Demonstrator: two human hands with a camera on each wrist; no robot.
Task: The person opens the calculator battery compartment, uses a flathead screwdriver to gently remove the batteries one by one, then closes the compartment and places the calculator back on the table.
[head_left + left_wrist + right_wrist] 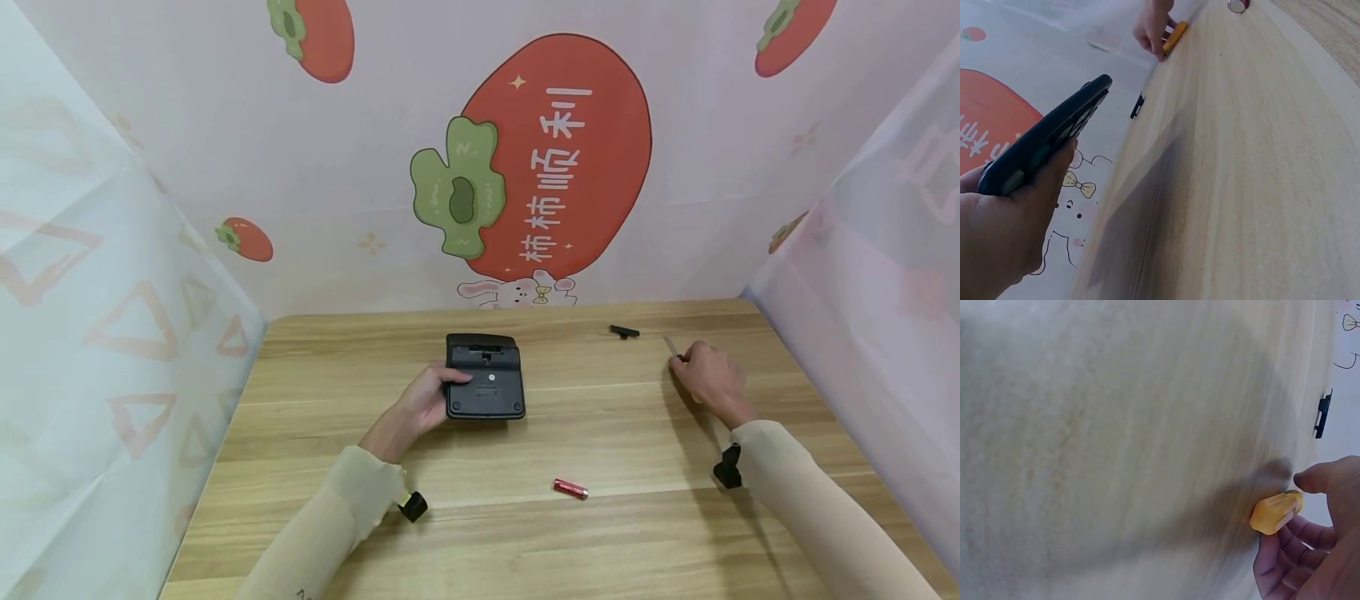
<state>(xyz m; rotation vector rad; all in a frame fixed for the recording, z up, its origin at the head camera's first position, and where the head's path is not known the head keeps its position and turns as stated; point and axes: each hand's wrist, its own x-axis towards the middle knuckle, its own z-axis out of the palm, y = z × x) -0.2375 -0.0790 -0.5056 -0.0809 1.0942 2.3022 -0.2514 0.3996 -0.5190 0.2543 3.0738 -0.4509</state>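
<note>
My left hand (427, 398) grips a black calculator (486, 400) by its left edge, thumb lying on its back. The back faces up in the head view, and the battery slot (486, 349) near its top is uncovered. In the left wrist view the calculator (1047, 134) is tilted above the table. Over at the right, my right hand (708, 379) holds a screwdriver with a yellow handle (1274, 514) low at the tabletop, thumb and fingers about it. Its thin metal shaft (670, 344) points to the back left.
A small black battery cover (624, 332) lies at the back of the wooden table (337, 467), left of the screwdriver. A red battery (571, 489) lies nearer the front. Printed sheets (360, 167) wall off the back and both sides.
</note>
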